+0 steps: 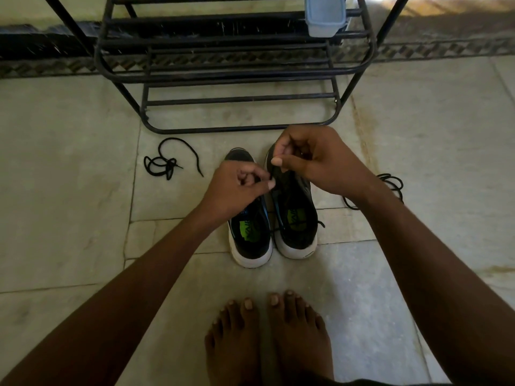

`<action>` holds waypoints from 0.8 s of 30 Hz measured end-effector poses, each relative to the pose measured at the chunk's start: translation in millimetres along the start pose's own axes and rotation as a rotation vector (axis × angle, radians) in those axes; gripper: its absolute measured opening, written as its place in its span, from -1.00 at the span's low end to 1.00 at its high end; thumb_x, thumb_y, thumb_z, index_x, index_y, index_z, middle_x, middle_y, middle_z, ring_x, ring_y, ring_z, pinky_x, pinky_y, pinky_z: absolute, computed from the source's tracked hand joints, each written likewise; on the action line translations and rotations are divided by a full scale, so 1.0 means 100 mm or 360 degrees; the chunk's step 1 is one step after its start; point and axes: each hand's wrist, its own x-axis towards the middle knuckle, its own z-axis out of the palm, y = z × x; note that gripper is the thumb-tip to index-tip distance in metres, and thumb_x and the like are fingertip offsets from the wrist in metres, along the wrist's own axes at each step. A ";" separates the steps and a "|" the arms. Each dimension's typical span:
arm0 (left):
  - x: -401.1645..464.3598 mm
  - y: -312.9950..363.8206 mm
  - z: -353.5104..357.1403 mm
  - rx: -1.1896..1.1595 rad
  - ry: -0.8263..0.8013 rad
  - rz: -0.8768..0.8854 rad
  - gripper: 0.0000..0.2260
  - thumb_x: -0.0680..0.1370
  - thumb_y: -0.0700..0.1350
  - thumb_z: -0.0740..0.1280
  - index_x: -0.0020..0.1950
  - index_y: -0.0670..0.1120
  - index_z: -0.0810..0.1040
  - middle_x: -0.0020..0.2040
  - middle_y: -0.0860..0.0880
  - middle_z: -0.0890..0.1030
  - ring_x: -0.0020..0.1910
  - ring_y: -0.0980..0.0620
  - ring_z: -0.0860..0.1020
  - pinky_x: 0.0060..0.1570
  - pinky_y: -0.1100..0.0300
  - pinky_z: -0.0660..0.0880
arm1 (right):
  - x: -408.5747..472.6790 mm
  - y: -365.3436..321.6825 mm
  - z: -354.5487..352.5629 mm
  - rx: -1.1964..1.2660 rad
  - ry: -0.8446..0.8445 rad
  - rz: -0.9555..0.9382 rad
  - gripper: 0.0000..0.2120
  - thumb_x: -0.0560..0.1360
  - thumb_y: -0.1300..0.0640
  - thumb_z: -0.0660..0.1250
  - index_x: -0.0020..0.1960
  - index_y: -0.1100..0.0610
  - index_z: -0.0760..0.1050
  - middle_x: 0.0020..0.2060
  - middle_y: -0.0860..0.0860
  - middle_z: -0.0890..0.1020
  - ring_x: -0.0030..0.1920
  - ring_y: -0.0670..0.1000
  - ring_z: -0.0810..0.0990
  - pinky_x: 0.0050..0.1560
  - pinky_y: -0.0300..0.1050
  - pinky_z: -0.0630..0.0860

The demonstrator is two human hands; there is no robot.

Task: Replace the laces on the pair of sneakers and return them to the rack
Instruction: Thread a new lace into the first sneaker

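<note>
Black sneakers [271,215] stood unracked before the rack [237,76] as the left hand [237,188] and right hand [312,160] each pinched a lace [274,174] over the right shoe. Lacing looked unfinished; loose laces [167,162] lay on the floor [69,190].

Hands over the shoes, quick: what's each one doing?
Left hand: fingers pinch the thin black lace over the black white-soled sneakers.
Right hand: pinches the same lace.
</note>
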 end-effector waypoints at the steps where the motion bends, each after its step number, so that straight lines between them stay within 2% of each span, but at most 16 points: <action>1: 0.02 0.01 0.00 -0.0022 0.0109 -0.0029 -0.95 0.51 -0.17 0.53 -0.11 -0.07 0.69 -0.49 0.04 0.41 -0.48 0.09 0.32 -0.36 0.24 0.31 | 0.00 0.02 -0.01 0.0004 0.0001 0.0012 -0.96 0.55 0.23 0.44 -0.03 0.19 0.61 -0.26 0.02 0.65 -0.24 -0.02 0.64 -0.18 -0.16 0.57; 4: 0.06 0.08 -0.05 -0.0175 0.0391 -0.0145 -0.92 0.56 -0.16 0.49 -0.08 -0.15 0.64 -0.36 -0.15 0.59 -0.38 0.02 0.51 -0.31 0.22 0.47 | -0.02 0.14 -0.04 -0.0064 -0.0030 0.0123 -0.96 0.55 0.19 0.45 -0.02 0.15 0.62 -0.28 -0.01 0.67 -0.24 -0.04 0.66 -0.15 -0.16 0.58; 5: 0.07 0.07 -0.08 -0.0240 0.0457 -0.0203 -0.91 0.58 -0.16 0.46 -0.08 -0.15 0.63 -0.35 -0.11 0.63 -0.36 0.08 0.57 -0.29 0.26 0.50 | -0.04 0.21 -0.03 -0.0105 -0.0048 0.0168 -0.95 0.55 0.17 0.45 -0.01 0.14 0.63 -0.28 -0.02 0.68 -0.23 -0.04 0.67 -0.12 -0.13 0.59; 7: 0.10 0.03 -0.12 -0.0297 0.0550 -0.0318 -0.85 0.61 -0.11 0.42 -0.12 -0.13 0.60 -0.42 0.08 0.58 -0.43 0.21 0.52 -0.36 0.33 0.44 | -0.08 0.34 -0.03 -0.0195 -0.0105 0.0245 -0.94 0.56 0.16 0.45 0.01 0.13 0.64 -0.28 -0.04 0.70 -0.21 -0.08 0.68 -0.10 -0.16 0.57; 10: 0.11 -0.09 -0.18 -0.0344 0.0631 -0.0474 -0.79 0.64 -0.03 0.38 -0.16 -0.08 0.58 -0.42 0.06 0.50 -0.49 0.20 0.41 -0.40 0.30 0.33 | -0.15 0.50 -0.02 -0.0295 -0.0242 0.0334 -0.93 0.57 0.17 0.43 0.03 0.13 0.67 -0.26 -0.08 0.70 -0.21 -0.15 0.67 -0.11 -0.29 0.48; 14: 0.09 -0.16 -0.21 -0.0450 0.0661 -0.0571 -0.76 0.66 -0.02 0.35 -0.19 -0.05 0.55 -0.40 0.01 0.51 -0.48 0.12 0.40 -0.47 0.26 0.33 | -0.21 0.66 -0.05 -0.0401 -0.0332 0.0418 -0.93 0.57 0.13 0.43 -0.03 0.06 0.69 -0.26 -0.07 0.71 -0.19 -0.14 0.67 -0.04 -0.13 0.58; 18: 0.13 -0.17 -0.26 -0.0425 0.0632 -0.0578 -0.73 0.68 0.01 0.31 -0.15 -0.10 0.57 -0.40 0.02 0.55 -0.46 0.08 0.49 -0.46 0.23 0.39 | -0.23 0.73 -0.08 -0.0622 -0.0393 0.0507 -0.88 0.59 0.11 0.39 -0.01 0.13 0.69 -0.19 0.00 0.71 -0.13 -0.04 0.66 0.05 0.08 0.61; 20: 0.14 -0.16 -0.29 -0.0411 0.0629 -0.0583 -0.78 0.67 -0.01 0.33 -0.09 -0.10 0.60 -0.35 0.01 0.60 -0.42 0.06 0.53 -0.42 0.21 0.43 | -0.23 0.73 -0.09 -0.0583 -0.0394 0.0524 -0.87 0.60 0.12 0.37 -0.04 0.11 0.68 -0.20 -0.04 0.71 -0.14 -0.08 0.66 0.06 0.05 0.60; 22: 0.14 -0.14 -0.30 -0.0409 0.0577 -0.0612 -0.86 0.65 -0.03 0.37 0.05 -0.09 0.60 -0.26 -0.02 0.67 -0.37 0.05 0.58 -0.36 0.19 0.46 | -0.23 0.69 -0.08 -0.0510 -0.0363 0.0497 -0.85 0.60 0.10 0.37 -0.10 0.08 0.66 -0.25 -0.07 0.69 -0.18 -0.15 0.64 -0.03 -0.04 0.57; 24: 0.10 -0.15 -0.28 -0.0411 0.0494 -0.0666 -0.80 0.61 -0.04 0.42 0.19 -0.05 0.55 -0.14 -0.05 0.71 -0.28 0.05 0.63 -0.32 0.19 0.50 | -0.24 0.63 -0.01 -0.0459 -0.0264 0.0420 -0.82 0.60 0.07 0.39 -0.15 0.10 0.64 -0.27 -0.02 0.66 -0.19 -0.12 0.60 -0.11 -0.12 0.49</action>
